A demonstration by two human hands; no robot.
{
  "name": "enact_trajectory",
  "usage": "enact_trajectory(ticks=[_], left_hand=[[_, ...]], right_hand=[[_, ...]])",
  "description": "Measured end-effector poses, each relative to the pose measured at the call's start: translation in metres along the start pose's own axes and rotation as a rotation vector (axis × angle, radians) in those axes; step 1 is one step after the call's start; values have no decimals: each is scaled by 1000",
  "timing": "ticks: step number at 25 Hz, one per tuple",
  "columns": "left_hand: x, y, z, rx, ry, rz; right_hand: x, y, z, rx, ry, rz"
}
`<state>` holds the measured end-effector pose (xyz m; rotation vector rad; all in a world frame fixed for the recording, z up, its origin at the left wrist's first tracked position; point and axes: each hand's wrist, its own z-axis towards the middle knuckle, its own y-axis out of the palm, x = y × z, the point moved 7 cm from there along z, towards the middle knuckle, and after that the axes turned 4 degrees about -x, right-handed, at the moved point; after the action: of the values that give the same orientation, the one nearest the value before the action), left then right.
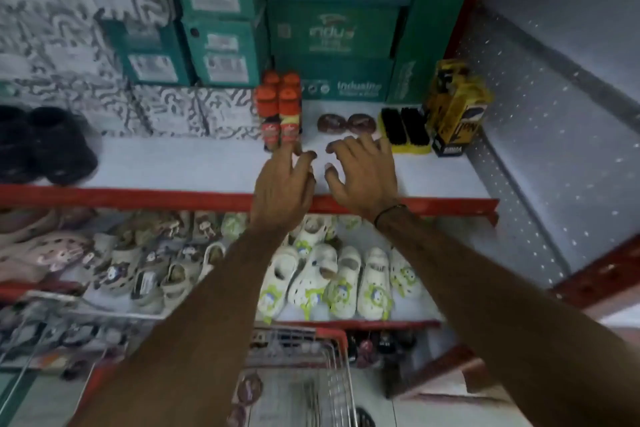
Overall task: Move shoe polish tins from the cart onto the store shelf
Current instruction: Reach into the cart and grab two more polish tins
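Two round dark brown shoe polish tins (pixel 345 123) lie side by side on the white store shelf (pixel 194 163), toward its back. My left hand (pixel 282 184) and my right hand (pixel 363 173) hover over the shelf just in front of the tins, fingers spread, nothing in either. Below, the wire cart (pixel 311 367) with a red rim shows between my forearms; a round tin-like item (pixel 249 388) lies in it, blurred.
Orange-capped polish bottles (pixel 280 111) stand left of the tins. Black brushes (pixel 405 130) and yellow boxes (pixel 457 107) sit to the right. Green cartons (pixel 332 31) are stacked behind. Black shoes (pixel 45 146) rest at far left. White clogs (pixel 329 274) fill the lower shelf.
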<state>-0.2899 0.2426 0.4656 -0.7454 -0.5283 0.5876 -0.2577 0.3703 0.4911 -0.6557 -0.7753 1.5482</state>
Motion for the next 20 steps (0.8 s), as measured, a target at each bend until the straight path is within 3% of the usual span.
enact_trajectory(ticks=[2, 5, 9, 14, 17, 20], left_hand=[[-15, -29, -51, 93, -88, 24], [-54, -34, -150, 26, -252, 112], [-108, 18, -313, -257, -495, 37], [-156, 126, -493, -670, -946, -163], [-176, 202, -570, -899, -1050, -108], [-171, 250, -611, -980, -1005, -12]], right_hand=[[-53, 4, -22, 7, -96, 57], [-131, 42, -70, -91, -183, 146], [-223, 156, -185, -513, -248, 291], [-268, 306, -342, -1151, -169, 248], [-290, 388, -404, -1296, -327, 174], [-306, 438, -438, -1312, -456, 84]])
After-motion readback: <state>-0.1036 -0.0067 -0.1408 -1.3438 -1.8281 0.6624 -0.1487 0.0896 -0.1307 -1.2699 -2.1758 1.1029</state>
